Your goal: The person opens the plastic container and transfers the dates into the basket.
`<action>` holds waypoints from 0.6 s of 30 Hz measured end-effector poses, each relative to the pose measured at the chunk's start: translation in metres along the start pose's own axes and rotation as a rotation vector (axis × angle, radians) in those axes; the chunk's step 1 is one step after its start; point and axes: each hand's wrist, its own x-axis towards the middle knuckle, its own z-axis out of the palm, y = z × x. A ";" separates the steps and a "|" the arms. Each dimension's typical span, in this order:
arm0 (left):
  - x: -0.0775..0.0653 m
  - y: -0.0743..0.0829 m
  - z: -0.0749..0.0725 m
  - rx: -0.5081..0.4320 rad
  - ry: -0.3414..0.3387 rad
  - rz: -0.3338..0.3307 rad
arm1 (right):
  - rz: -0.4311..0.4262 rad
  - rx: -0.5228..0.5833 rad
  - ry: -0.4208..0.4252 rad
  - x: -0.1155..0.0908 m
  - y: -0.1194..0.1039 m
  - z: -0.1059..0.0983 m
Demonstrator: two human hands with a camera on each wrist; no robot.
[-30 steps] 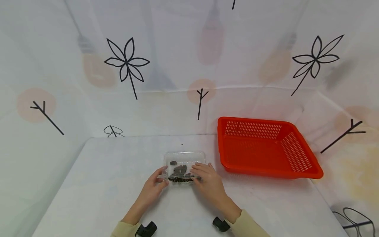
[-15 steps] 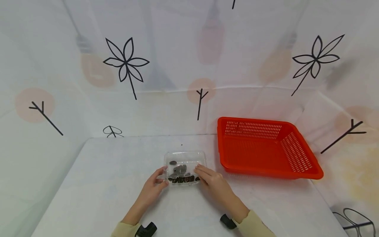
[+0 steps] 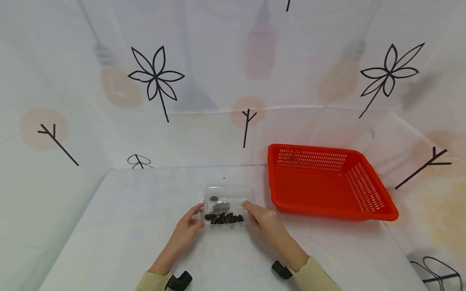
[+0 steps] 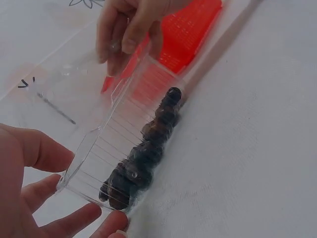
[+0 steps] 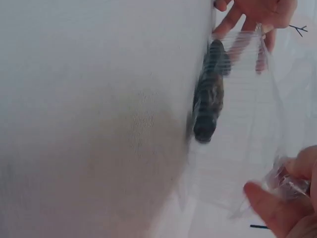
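A clear plastic clamshell box (image 3: 234, 194) stands on the white tabletop, with several dark brown, wrinkled oval pieces (image 3: 228, 218) along its near side. My left hand (image 3: 185, 234) holds the box's left end; the left wrist view has its thumb and fingers (image 4: 74, 218) about the rim and end wall. At the other end, my right hand (image 3: 270, 227) pinches the plastic edge between thumb and finger (image 5: 265, 203), where the plastic looks crumpled in the right wrist view. Grey shapes (image 3: 220, 207) show through the plastic behind the pieces. How far the lid stands open cannot be told.
To the right and behind the box sits a red perforated plastic basket (image 3: 309, 184). White printed cloth (image 3: 204, 137) hangs behind and at the sides. The white tabletop (image 3: 134, 202) extends left of the box and in front of it.
My right hand has drawn back rightward from over the box to its right edge and now pinches there. The dark pieces have come into clearer view. My left hand keeps its hold.
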 end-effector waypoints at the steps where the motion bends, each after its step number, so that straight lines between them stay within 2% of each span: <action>1: 0.000 0.000 0.000 -0.002 0.000 -0.006 | -0.003 0.008 0.006 0.000 0.000 0.000; 7: 0.000 -0.001 0.000 -0.023 -0.014 -0.023 | -0.016 0.033 0.035 -0.002 -0.001 0.005; 18: -0.001 -0.001 -0.001 -0.018 -0.009 -0.019 | 0.123 -0.005 0.121 -0.005 0.000 0.008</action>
